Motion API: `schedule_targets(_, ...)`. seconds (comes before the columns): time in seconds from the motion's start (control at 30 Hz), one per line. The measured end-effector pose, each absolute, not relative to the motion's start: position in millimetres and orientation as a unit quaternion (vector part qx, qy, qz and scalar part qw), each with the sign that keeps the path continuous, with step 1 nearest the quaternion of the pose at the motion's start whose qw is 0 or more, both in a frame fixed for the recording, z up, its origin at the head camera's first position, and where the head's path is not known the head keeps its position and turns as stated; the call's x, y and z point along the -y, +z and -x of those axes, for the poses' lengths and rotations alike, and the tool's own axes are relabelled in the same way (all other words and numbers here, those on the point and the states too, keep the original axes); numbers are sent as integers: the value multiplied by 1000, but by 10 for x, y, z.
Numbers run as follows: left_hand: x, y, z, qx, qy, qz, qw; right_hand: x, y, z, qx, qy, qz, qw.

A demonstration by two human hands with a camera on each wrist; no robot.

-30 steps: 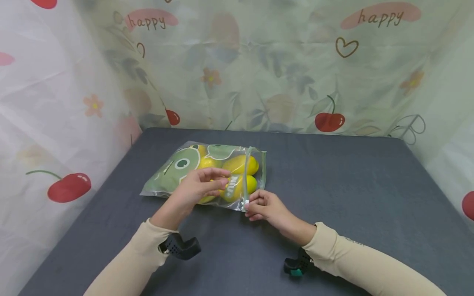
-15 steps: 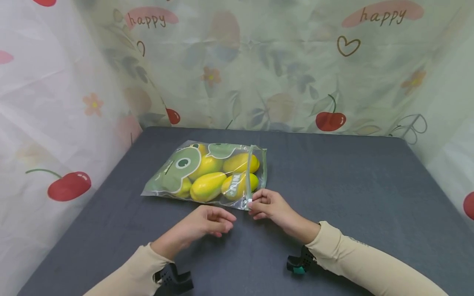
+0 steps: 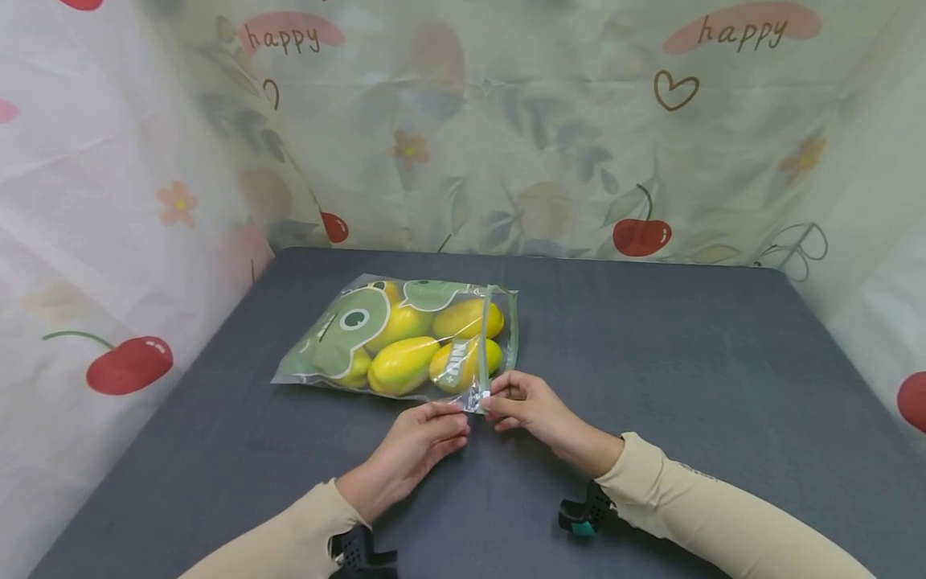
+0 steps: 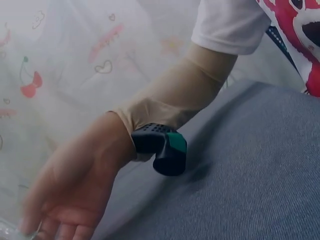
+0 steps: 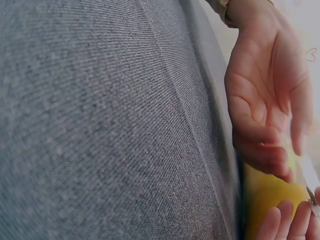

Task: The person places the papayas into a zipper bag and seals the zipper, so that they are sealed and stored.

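Note:
A clear zip bag with a green cartoon print lies flat on the table, holding several yellow mangoes. Its zip strip runs down the right end. My right hand pinches the zip slider at the near end of that strip. With thumb and fingers, my left hand pinches the bag's near edge just left of the slider. In the left wrist view a bit of clear plastic shows by the left fingertips. The right wrist view shows both hands close together, a yellow mango behind them.
The bag rests on a dark grey cloth-covered table. A printed curtain with cherries and flowers stands behind the table and at both sides. Black wrist cameras sit under both sleeves.
My left hand has come off the top of the bag, drawn back towards me, then moved up to its near edge and pinched it. My right hand stays at the slider.

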State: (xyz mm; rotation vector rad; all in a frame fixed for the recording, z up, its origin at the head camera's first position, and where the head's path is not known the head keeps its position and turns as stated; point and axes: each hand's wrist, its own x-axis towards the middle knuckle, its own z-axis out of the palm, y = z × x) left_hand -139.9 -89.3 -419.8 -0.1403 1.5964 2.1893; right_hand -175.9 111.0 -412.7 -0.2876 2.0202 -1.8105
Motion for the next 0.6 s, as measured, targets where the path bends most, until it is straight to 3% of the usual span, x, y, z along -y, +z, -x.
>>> schedule_targets(0.6,673,-4199,1490,-571,799,84,169,-1087,-4134,1751,-723,-653,102,202)
